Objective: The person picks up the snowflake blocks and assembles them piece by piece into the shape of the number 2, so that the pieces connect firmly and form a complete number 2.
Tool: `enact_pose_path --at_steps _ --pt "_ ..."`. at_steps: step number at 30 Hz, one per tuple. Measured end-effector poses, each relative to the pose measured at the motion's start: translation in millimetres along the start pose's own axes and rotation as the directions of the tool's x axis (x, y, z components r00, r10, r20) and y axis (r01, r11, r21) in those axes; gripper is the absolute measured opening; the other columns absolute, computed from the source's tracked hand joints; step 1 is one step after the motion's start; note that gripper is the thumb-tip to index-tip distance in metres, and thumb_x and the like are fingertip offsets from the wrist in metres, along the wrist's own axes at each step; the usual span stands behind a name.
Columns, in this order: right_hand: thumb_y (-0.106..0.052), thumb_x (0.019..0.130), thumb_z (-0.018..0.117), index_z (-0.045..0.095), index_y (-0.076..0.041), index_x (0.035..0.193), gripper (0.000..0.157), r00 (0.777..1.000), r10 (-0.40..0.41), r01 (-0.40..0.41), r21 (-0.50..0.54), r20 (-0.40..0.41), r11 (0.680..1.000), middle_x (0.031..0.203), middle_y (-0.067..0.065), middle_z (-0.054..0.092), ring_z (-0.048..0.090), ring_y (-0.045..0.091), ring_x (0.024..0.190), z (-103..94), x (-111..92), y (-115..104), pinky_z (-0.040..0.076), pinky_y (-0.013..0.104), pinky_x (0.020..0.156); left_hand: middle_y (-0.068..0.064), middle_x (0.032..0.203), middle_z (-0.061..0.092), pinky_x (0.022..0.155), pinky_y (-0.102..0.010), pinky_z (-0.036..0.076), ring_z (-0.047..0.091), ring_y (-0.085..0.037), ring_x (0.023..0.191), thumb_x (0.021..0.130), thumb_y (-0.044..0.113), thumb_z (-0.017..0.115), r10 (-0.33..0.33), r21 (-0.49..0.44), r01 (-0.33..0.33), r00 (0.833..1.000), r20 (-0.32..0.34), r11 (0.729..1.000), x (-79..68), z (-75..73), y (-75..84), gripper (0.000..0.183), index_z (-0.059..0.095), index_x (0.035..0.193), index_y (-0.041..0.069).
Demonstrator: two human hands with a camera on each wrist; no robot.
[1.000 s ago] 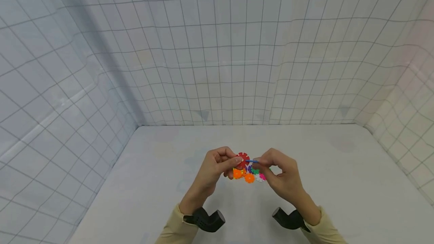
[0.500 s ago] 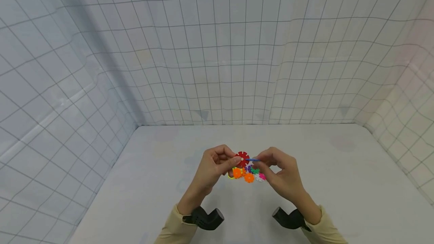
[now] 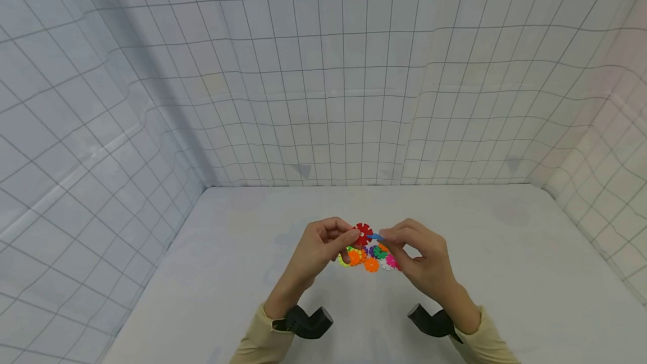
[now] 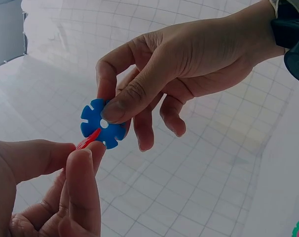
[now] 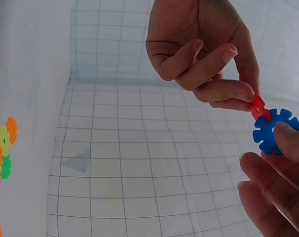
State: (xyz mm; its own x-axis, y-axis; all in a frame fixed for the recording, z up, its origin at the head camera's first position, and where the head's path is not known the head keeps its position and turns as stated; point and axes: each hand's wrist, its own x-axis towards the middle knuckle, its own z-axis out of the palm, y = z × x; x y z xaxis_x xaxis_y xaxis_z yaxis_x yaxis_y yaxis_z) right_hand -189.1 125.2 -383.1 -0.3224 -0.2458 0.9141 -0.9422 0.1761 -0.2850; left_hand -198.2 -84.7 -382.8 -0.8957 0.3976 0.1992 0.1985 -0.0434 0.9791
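Note:
My left hand (image 3: 319, 249) pinches a red notched plastic disc (image 3: 363, 233) between thumb and fingers. A blue notched disc (image 4: 94, 121) with a small centre hole is pinched by my right hand (image 3: 422, 254). In the right wrist view the red disc (image 5: 258, 106) meets the notched edge of the blue disc (image 5: 276, 130), the two lying at an angle to each other. Whether their slots interlock I cannot tell. Both hands are raised above a small pile of similar discs.
Under the hands, several loose discs lie on the white table (image 3: 242, 280), among them an orange disc (image 3: 371, 264), a green disc (image 3: 380, 253) and a pink disc (image 3: 392, 261). Grid-patterned sheets (image 3: 323, 83) enclose the table at the back and sides.
The blue disc has turned from edge-on to showing slightly more of its face. Both hands have risen a little, the red disc with them, and more of the pile shows below.

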Motion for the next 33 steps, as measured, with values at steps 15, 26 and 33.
enact_pose_path --at_steps 15,26,33 --pt "-0.023 0.094 0.060 0.067 0.001 0.089 0.025 0.999 0.023 -0.021 -0.032 0.041 0.999 0.081 0.008 0.065 0.058 0.014 0.065 -0.4 -9 8 0.049 0.017 0.060 -0.011 0.079 0.067 0.051 -0.024 0.042 0.058 -0.027 0.062 0.092 0.019 0.065 -0.015 0.042 0.015 1.000 0.013 0.999 0.8 0.5 -0.1 0.018 0.069 0.096 0.002" --pt "-0.017 0.095 0.060 0.063 0.005 0.089 0.023 0.999 0.036 -0.036 0.018 0.016 0.999 0.080 0.010 0.061 0.060 0.014 0.066 -8.0 -3 6 0.050 0.017 0.063 -0.010 0.076 0.067 0.053 -0.022 0.039 0.057 -0.023 0.057 0.091 0.015 0.065 -0.001 0.016 0.001 1.000 0.007 1.000 0.4 -4.8 2.6 0.018 0.066 0.091 -0.003" --pt "-0.012 0.091 0.064 0.061 0.011 0.087 0.024 0.995 0.087 -0.084 0.081 -0.044 0.993 0.077 0.013 0.063 0.063 0.013 0.068 -18.8 14 -10 0.051 0.017 0.065 -0.012 0.079 0.067 0.051 -0.021 0.038 0.060 -0.018 0.057 0.091 0.015 0.064 0.000 -0.039 -0.004 0.994 -0.111 0.999 -1.5 -11.6 4.1 0.020 0.064 0.093 -0.004"
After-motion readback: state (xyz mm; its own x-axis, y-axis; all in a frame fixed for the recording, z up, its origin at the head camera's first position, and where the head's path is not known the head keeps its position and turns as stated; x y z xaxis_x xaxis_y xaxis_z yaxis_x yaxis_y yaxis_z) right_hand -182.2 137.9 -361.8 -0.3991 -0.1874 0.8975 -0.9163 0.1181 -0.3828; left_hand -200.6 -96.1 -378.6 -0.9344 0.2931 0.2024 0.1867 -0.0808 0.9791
